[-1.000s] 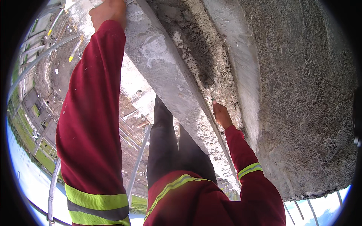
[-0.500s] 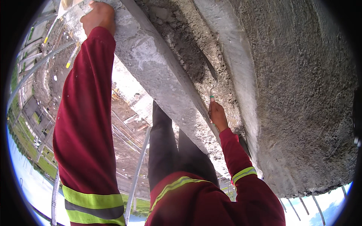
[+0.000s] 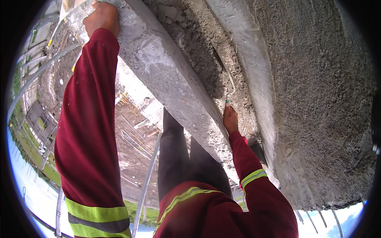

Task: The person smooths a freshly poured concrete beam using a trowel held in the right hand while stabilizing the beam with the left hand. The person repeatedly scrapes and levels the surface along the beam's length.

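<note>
My right hand (image 3: 231, 119) is closed round the handle of a trowel, over a trough between two concrete faces. The trowel (image 3: 230, 79) has a bent metal neck and a bit of green at the handle; its thin blade shows nearly edge-on against rough grey mortar (image 3: 194, 51) lying in the trough. At the upper left, my left hand (image 3: 102, 19) is closed in a fist at the outer edge of the pale concrete beam (image 3: 170, 71). Its fingertips are hidden, so what it grips cannot be made out.
A broad rough concrete surface (image 3: 321, 103) fills the right side. Below the beam, far down on the left, lies ground with scattered debris (image 3: 135, 131). A slanting metal pole (image 3: 146, 182) stands beside my legs (image 3: 174, 154). More poles (image 3: 39, 67) cross at the far left.
My right hand has shifted slightly to the right with the trowel, whose blade has tilted and now shows more edge-on. My left hand stays at nearly the same spot.
</note>
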`<state>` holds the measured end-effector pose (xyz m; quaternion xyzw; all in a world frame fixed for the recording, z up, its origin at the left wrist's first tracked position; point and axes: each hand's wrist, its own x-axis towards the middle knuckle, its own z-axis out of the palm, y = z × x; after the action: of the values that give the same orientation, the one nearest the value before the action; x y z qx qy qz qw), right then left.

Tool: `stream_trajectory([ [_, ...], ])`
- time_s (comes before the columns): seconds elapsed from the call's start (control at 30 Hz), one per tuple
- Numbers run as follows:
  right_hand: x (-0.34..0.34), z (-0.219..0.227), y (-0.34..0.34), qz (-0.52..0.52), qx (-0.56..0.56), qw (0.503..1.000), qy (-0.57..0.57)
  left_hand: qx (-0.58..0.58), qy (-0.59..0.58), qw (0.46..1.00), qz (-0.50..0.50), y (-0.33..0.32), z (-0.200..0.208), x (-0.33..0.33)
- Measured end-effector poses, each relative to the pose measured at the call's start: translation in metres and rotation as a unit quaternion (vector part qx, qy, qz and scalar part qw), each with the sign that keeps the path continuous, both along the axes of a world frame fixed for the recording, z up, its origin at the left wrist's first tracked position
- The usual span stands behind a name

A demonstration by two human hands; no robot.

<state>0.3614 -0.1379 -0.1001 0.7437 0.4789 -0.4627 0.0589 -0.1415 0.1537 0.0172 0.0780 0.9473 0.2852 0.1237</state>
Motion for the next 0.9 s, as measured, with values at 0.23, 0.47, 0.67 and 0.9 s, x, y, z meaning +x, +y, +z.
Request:
stream_trajectory([
  [0.23, -0.003, 0.000, 0.003, -0.032, 0.082, 0.993, -0.083, -0.004, 0.002, 1.000, 0.007, 0.000, 0.005, 0.006],
  [0.47, 0.007, 0.032, 0.010, -0.030, -0.020, 0.999, 0.008, -0.013, -0.006, 1.000, 0.019, 0.002, 0.005, 0.005],
  [0.67, -0.004, -0.002, 0.049, -0.025, 0.059, 0.998, -0.007, -0.018, 0.005, 1.000, -0.015, -0.002, -0.003, -0.004],
  [0.9, 0.009, 0.010, 0.025, -0.011, 0.025, 1.000, -0.001, -0.017, 0.008, 1.000, -0.022, -0.001, -0.002, -0.004],
])
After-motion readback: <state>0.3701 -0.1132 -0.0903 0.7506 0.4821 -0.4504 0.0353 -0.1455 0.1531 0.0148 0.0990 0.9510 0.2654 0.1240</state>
